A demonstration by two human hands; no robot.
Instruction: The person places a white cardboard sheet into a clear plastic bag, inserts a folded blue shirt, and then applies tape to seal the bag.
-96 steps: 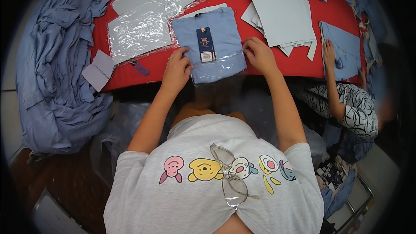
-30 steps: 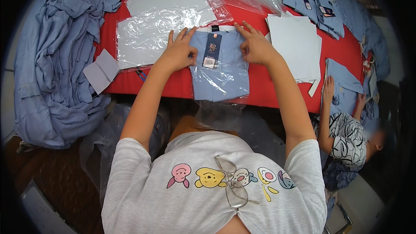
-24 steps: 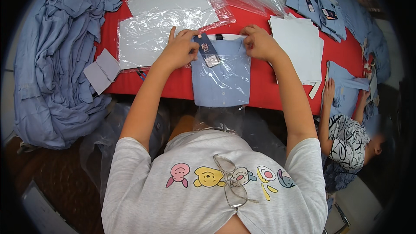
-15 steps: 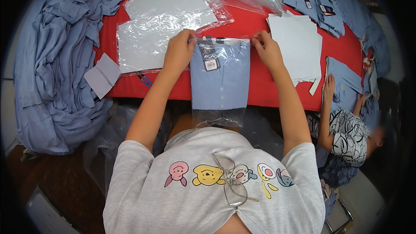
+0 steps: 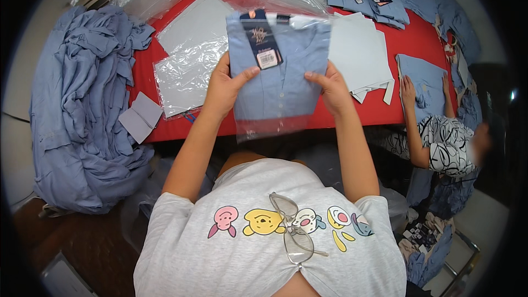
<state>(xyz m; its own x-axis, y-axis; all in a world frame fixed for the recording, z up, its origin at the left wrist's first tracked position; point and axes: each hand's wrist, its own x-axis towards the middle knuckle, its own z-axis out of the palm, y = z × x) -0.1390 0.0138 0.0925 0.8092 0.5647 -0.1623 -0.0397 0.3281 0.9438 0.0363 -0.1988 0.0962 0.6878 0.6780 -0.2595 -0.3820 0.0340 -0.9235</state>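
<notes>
A folded light-blue buttoned shirt (image 5: 264, 91) in a clear plastic bag (image 5: 269, 128) is held up over the near part of the table. My left hand (image 5: 224, 85) grips its left side, thumb on the front and fingers behind. On the right side my right hand (image 5: 334, 89) clasps it the same way. A dark hang tag (image 5: 260, 41) with a white label lies on the shirt front near the collar. The bag's loose lower end hangs below the shirt hem.
Plastic-sleeved white boards (image 5: 187, 77) lie left on the red table (image 5: 181, 126), near a spiral notebook (image 5: 141, 116). White sheets (image 5: 360, 55) are stacked right. Blue garments (image 5: 88, 104) heap far left. A co-worker's hands (image 5: 408, 93) rest on a blue garment (image 5: 423, 80) at right.
The bagged shirt has risen off the table toward the head camera. My hands have gone from pinching the bag's top corners to gripping its sides. My view has shifted slightly.
</notes>
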